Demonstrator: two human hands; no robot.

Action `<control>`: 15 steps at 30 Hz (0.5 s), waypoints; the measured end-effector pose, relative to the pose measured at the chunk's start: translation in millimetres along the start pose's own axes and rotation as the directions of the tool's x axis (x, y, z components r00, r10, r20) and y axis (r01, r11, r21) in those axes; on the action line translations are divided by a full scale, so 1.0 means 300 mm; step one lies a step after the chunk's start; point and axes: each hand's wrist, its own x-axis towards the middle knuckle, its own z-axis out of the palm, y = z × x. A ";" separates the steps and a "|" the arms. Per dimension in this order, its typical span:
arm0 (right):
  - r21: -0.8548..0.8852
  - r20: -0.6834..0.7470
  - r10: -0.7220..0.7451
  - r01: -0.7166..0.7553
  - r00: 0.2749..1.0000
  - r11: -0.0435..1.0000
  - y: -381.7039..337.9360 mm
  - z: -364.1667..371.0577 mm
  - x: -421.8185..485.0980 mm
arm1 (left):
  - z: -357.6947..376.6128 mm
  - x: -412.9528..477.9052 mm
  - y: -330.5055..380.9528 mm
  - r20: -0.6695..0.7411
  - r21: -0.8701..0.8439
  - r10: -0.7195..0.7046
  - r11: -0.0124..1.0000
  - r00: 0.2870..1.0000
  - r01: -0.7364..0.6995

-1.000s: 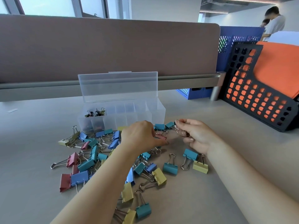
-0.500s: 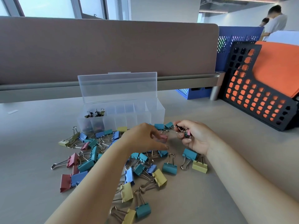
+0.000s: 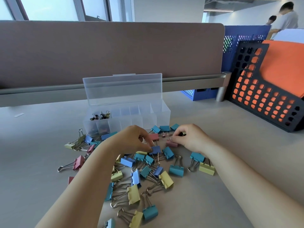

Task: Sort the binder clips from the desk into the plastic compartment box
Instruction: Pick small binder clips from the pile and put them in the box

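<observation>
A pile of coloured binder clips [image 3: 136, 176] in blue, teal, yellow and pink lies spread over the desk. Behind it stands the clear plastic compartment box [image 3: 162, 116], its lid [image 3: 122, 89] upright. Several small dark clips [image 3: 100, 116] fill a back left compartment. My left hand [image 3: 133, 139] curls down over the pile, fingertips gripping a blue clip [image 3: 156, 149]. My right hand [image 3: 192, 139] holds small dark clips [image 3: 183, 133] in its curled fingers, its fingertips just above a pink clip [image 3: 171, 143].
A brown desk partition [image 3: 111, 51] runs along the back. At the right a black perforated file holder [image 3: 263, 102] holds orange folders. A blue file rack [image 3: 200, 94] stands beyond the partition rail. People stand far off at the upper right.
My right hand, with the small clips, has come down toward the desk by the pink clip. My left hand's fingers shifted onto the blue clip.
</observation>
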 end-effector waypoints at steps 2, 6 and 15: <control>-0.008 0.001 0.016 -0.016 1.000 1.000 -0.002 0.001 0.001 | -0.002 -0.001 -0.007 0.001 0.006 -0.006 1.000 1.000 0.006; -0.005 -0.003 -0.021 0.021 1.000 1.000 -0.027 0.016 0.018 | 0.002 0.005 -0.011 0.000 -0.008 -0.002 1.000 1.000 0.002; -0.241 -0.052 -0.032 0.018 0.998 0.970 -0.036 0.038 0.053 | -0.004 0.026 -0.067 -0.062 -0.053 -0.037 0.998 0.997 0.034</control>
